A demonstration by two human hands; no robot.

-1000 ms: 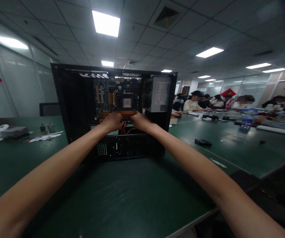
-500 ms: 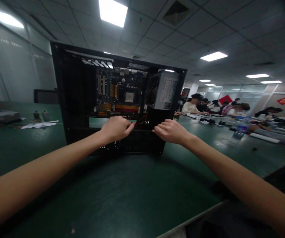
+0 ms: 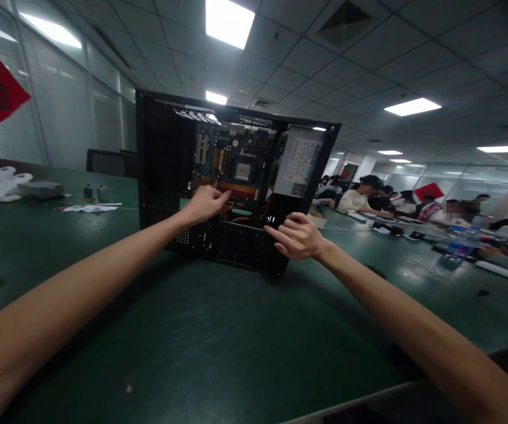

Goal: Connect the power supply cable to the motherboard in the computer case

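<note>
A black computer case (image 3: pixel 157 176) stands propped on the table with its open side toward me, holding a motherboard (image 3: pixel 260 162) and a silver power supply (image 3: pixel 303 159). My left hand (image 3: pixel 205 203) is inside it, below the motherboard's slots, with fingers pinched at thin coloured cables (image 3: pixel 224 213); its fingertips are partly hidden. At the lower right of the case is my right hand (image 3: pixel 297 237). Its index finger reaches along the inner metal bar (image 3: pixel 245 225), and the other fingers are curled at the case.
The green table (image 3: pixel 218 330) extends all around. At left lie a white plastic bag (image 3: pixel 2 181), a grey box (image 3: pixel 40 188), two small bottles and papers (image 3: pixel 90 208). Several people sit along the table at right, among tools and a clear bottle (image 3: pixel 462 240).
My left hand has moved up and deeper into the case, and the cables have shifted left with it. My right hand's index finger has extended. The view has turned left.
</note>
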